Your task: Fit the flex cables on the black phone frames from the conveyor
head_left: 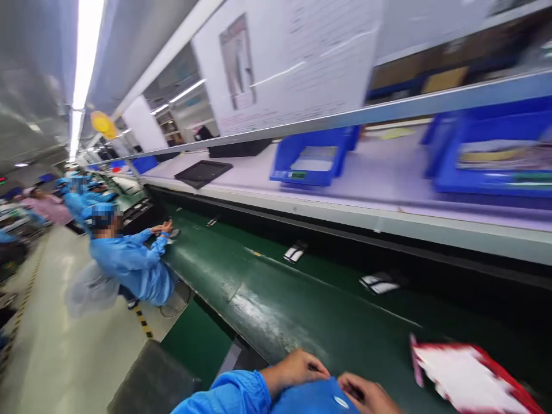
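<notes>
A long factory line runs off to the left, where a green conveyor belt (267,299) passes under a shelf of blue bins (310,158). At the bottom edge, the left hand (297,368) and right hand (366,394) both grip the top edge of a blue fabric piece (314,399), held just before the belt. It looks light, limp and not fragile, so a pinch at two edge points should keep it spread. A red-rimmed tray (466,379) lies to the right, and a co-worker (129,259) sits well apart.

Right hand (367,395), blue cloth (310,401) partly off-frame
</notes>
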Available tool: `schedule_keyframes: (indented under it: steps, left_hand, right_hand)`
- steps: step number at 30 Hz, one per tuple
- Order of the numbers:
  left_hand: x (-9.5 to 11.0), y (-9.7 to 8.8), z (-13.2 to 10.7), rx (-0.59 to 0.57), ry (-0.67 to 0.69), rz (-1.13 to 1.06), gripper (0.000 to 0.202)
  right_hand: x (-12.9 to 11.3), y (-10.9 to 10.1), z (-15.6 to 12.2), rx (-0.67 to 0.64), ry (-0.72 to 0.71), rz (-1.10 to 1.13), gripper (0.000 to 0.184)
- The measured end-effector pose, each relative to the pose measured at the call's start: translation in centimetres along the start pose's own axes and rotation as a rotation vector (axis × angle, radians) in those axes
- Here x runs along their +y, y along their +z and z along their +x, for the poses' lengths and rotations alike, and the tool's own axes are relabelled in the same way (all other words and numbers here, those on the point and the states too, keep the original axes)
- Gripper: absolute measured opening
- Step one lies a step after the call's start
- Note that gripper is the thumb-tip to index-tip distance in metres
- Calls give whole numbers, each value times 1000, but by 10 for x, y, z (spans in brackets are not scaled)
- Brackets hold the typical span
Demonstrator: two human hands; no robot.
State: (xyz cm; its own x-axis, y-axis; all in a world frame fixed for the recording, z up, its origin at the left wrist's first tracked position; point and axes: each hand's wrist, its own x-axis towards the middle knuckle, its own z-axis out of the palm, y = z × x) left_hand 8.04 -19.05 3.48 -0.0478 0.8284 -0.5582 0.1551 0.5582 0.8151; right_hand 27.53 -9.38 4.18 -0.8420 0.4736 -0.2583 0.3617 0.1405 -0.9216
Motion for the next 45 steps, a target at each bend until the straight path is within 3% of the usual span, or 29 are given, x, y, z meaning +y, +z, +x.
schedule_keyframes:
  steps: [2,8,22,30,38,42,45]
  left_hand:
    - [-1,-6,1,-66,8,14,50]
    - [2,-11,-2,-165,16,-10,76]
    - [8,-34,-35,-147,-74,-68,77]
    - [16,-43,-20,-108,-4,-46,61]
    - [21,-68,12,-194,-10,-12,69]
    - [25,-63,26,-319,-16,2,53]
    - [27,-49,31,-354,-25,2,39]
  right_hand:
    - [-8,0,0,74,-17,-1,22]
    - [-17,-3,-2,88,-241,-137,15]
    - [-20,22,10,115,-339,-117,8]
    - [-33,21,14,175,-267,-225,19]
    - [-55,9,25,270,-174,-362,12]
    - [-55,9,23,286,-177,-423,16]
    - [-31,12,13,322,-188,-399,22]
